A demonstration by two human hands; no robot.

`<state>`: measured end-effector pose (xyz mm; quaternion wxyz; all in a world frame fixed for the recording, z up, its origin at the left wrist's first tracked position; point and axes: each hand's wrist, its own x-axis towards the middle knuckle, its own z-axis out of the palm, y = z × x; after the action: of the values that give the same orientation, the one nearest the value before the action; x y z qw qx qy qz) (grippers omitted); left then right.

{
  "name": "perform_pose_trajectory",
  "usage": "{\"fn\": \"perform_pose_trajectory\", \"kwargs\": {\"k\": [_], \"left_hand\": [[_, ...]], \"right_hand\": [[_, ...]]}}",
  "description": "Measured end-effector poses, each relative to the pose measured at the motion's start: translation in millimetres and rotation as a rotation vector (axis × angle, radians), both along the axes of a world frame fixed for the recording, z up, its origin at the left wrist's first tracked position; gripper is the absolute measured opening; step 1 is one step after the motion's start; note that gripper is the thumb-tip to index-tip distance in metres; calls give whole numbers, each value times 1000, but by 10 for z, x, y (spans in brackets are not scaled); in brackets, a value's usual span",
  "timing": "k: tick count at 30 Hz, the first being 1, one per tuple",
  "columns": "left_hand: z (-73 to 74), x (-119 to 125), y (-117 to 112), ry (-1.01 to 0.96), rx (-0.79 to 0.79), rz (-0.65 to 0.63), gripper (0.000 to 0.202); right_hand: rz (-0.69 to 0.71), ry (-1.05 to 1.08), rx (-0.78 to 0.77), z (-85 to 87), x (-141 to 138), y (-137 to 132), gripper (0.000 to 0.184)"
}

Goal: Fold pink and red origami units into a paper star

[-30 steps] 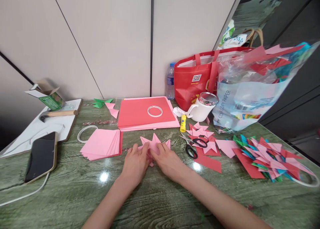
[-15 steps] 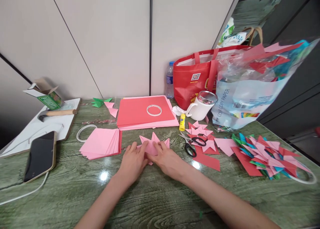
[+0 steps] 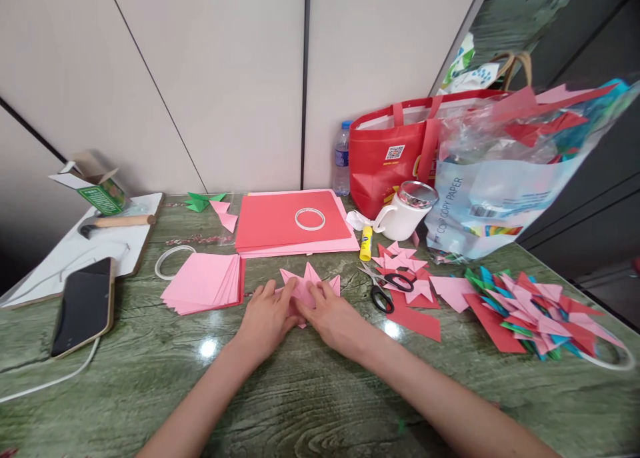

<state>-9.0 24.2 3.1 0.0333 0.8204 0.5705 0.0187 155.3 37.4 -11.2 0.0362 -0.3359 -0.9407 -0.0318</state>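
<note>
My left hand (image 3: 267,321) and my right hand (image 3: 334,319) meet over a pink folded paper piece (image 3: 306,286) lying on the green table (image 3: 300,398). Fingers of both hands pinch and press the paper's near edge. Its pointed tips stick out beyond my fingers toward the wall. A stack of pink paper squares (image 3: 204,283) lies just left of my left hand. Black-handled scissors (image 3: 384,289) lie just right of my right hand.
Red sheets (image 3: 285,228) with a ring on top lie behind. A yellow glue stick (image 3: 366,243), white mug (image 3: 406,215), red bag (image 3: 393,155) and plastic bag (image 3: 495,185) stand at right. Folded coloured pieces (image 3: 530,311) pile far right. A phone (image 3: 83,306) and clipboard (image 3: 75,251) lie left.
My hands have stayed on the pink piece, fingers shifting slightly along its near edge. The view has drifted a little.
</note>
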Motion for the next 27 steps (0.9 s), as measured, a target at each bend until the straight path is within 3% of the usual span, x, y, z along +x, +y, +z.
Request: {"fn": "perform_pose_trajectory", "kwargs": {"k": [11,15,20,23,27], "left_hand": [[-21,-36,10,-6,16,-35,58],[-53,-217,14,-238,34,-45,57],[-118,-454,-130,-517,302,54,36],[-157,-509,-252,-517,388,94,31],[-216,-505,-319,-462,385,6,29]], "right_hand": [[-9,2,-39,-23,-13,1,45],[-11,-27,-48,-4,-12,-9,48],[-49,-52,-101,13,-11,-24,54],[-73,-72,-143,26,-19,-34,58],[-82,-81,-160,29,-27,-56,58]]}}
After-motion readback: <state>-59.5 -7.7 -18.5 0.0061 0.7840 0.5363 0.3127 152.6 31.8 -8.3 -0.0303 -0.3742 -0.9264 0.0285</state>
